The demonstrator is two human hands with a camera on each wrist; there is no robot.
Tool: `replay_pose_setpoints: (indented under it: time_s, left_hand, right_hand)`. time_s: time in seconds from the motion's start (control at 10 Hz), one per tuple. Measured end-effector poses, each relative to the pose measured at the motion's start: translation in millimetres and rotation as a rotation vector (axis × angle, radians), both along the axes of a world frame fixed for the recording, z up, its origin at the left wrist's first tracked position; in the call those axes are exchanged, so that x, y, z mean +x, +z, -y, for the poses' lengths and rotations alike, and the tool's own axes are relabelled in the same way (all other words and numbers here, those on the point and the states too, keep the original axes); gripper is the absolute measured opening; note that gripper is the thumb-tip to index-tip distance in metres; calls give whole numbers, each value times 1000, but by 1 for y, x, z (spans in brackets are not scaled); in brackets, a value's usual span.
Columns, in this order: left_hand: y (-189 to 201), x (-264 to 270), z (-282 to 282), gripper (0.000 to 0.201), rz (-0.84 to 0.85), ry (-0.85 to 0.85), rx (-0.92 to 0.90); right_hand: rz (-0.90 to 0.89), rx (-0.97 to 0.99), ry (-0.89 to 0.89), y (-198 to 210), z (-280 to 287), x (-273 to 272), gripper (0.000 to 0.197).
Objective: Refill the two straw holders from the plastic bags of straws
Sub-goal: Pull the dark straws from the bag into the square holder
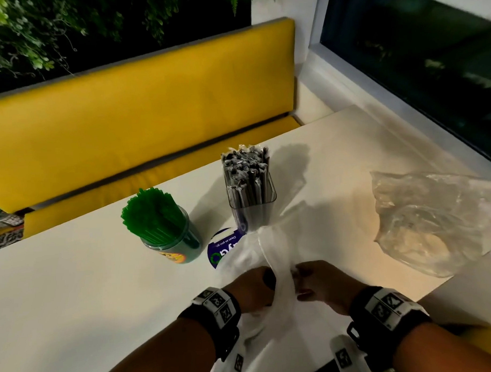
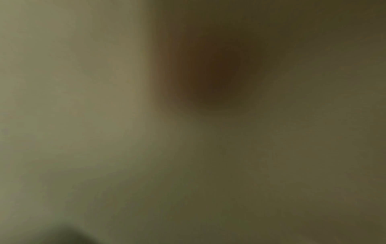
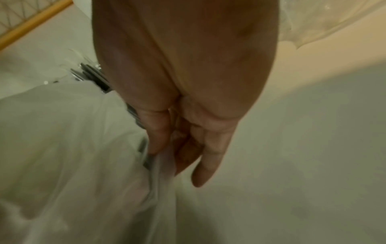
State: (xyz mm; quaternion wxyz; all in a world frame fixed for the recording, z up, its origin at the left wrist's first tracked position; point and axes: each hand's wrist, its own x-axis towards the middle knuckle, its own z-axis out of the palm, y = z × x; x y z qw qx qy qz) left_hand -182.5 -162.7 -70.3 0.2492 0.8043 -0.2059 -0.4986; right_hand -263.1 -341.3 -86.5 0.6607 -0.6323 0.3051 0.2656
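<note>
**Both hands on a limp white bag, much of it obscured**

Head view: left hand (image 1: 255, 287) and right hand (image 1: 317, 287) pinching a white plastic bag (image 1: 265, 268) between them on the table (image 1: 75, 289); fingertips buried in folds. Beyond, round holder (image 1: 175, 239) packed with green straws (image 1: 152, 214), square holder (image 1: 252, 210) with wrapped dark straws (image 1: 245, 172). Clear bag (image 1: 432, 224) crumpled far right, partly cut off. Purple sticker (image 1: 223, 249) half covered.

Left wrist view: only blur; grip unreadable here.

Right wrist view: fingers (image 3: 158, 132) gathered on bag film, little finger straight; dark straws mostly hidden behind the palm.
</note>
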Motion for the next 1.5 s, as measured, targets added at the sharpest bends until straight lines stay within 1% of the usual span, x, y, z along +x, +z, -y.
replay_pose_setpoints:
  time_s: [0.1,0.2,0.3,0.4,0.5,0.6,0.7,0.8,0.9,1.0,1.1,1.2,1.3,1.4,1.5]
  left_hand:
    - [8,-3,3,44,-20,91,-90]
    - [11,-2,6,47,175,52,-97]
    - [11,2,2,44,205,116,-72]
    - [16,3,-5,51,199,79,-46]
    - [32,1,1,41,195,112,-134]
    - [46,2,-1,20,313,130,-244]
    - [70,5,-8,8,152,330,-403]
    - [93,18,-22,16,67,412,-590]
    - [133,35,-37,13,193,559,-814]
    - [176,52,-42,11,348,704,-1001]
    - [204,67,-40,7,493,780,-1134]
    - [218,76,-32,12,549,787,-1186]
    - [221,82,-18,13,507,828,-1179]
    - [209,86,2,13,460,890,-1101]
    - [191,95,20,13,429,941,-1035]
  right_hand:
    - [59,90,-66,3,-1,1,19]
    - [68,-56,-165,1,-1,8,19]
    - [68,-70,-267,11,-2,11,18]
    - [116,105,-129,21,-6,11,34]
    - [120,-12,-78,25,-3,11,19]
    - [-19,-317,-199,8,18,6,5]
    - [-135,-537,-100,-8,35,-6,9]
    - [-190,-682,193,-12,34,-11,13]
    - [-255,-779,487,-10,33,-10,33]
    - [-201,-687,67,-9,40,-7,6]
    - [-258,-751,140,17,46,-1,34]
    - [-265,-1071,274,61,56,13,54]
    - [161,-1192,217,102,46,35,52]
    - [563,-1148,341,113,18,67,43]
    - [520,-1109,459,91,0,93,33]
